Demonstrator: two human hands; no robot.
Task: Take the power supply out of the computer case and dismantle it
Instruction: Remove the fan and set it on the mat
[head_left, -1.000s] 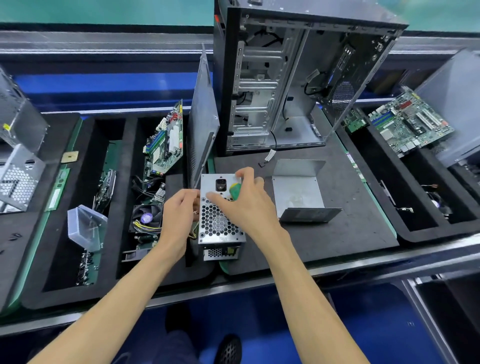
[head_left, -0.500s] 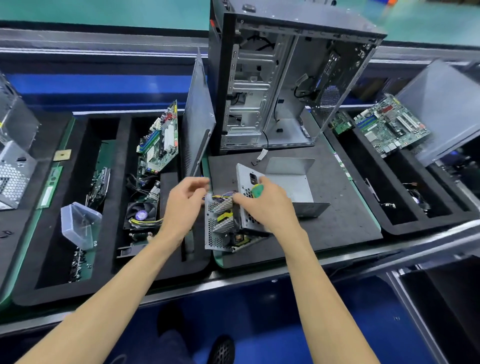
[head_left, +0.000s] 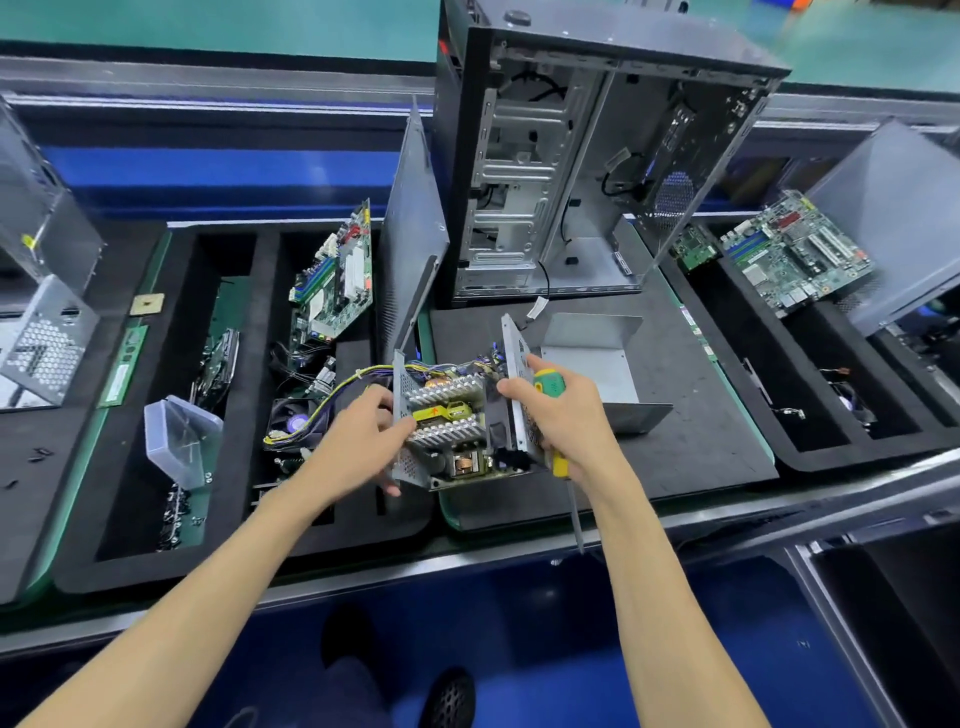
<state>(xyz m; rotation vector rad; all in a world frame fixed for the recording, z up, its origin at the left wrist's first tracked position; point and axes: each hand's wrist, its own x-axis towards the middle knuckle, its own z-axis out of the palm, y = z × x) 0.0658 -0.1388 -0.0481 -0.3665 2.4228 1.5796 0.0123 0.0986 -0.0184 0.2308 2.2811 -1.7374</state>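
Both hands hold the opened power supply (head_left: 457, 421) up between them, just above the near edge of the dark surface (head_left: 675, 457). The left hand (head_left: 358, 436) grips its perforated left wall, fingers curled round the lower edge; the thumb is hidden behind the metal. The right hand (head_left: 566, 410) clasps the right wall with curled fingers while also holding a screwdriver (head_left: 556, 415) against the palm. Only the green and yellow handle ends show; the middle of the handle is covered by the hand, and the shaft pointing down past the wrist is blurred. Inside the supply, finned heat sinks, a yellow part and a copper coil are visible, and a bundle of yellow and black wires (head_left: 332, 400) trails out beyond the left hand.

Just beyond the right hand lies a bent metal cover (head_left: 592, 348), partly hidden by it. Farther out stands the computer case (head_left: 571, 171), open-sided, with a loose side panel (head_left: 415, 228) leaning beside it. Left of the left hand, foam trays (head_left: 130, 467) hold a motherboard (head_left: 337, 280), a fan and a clear plastic box (head_left: 182, 441); small parts there are hard to make out. To the right another board (head_left: 795, 260) rests in a tray, with a grey panel cut off at the edge. A blue floor shows below.
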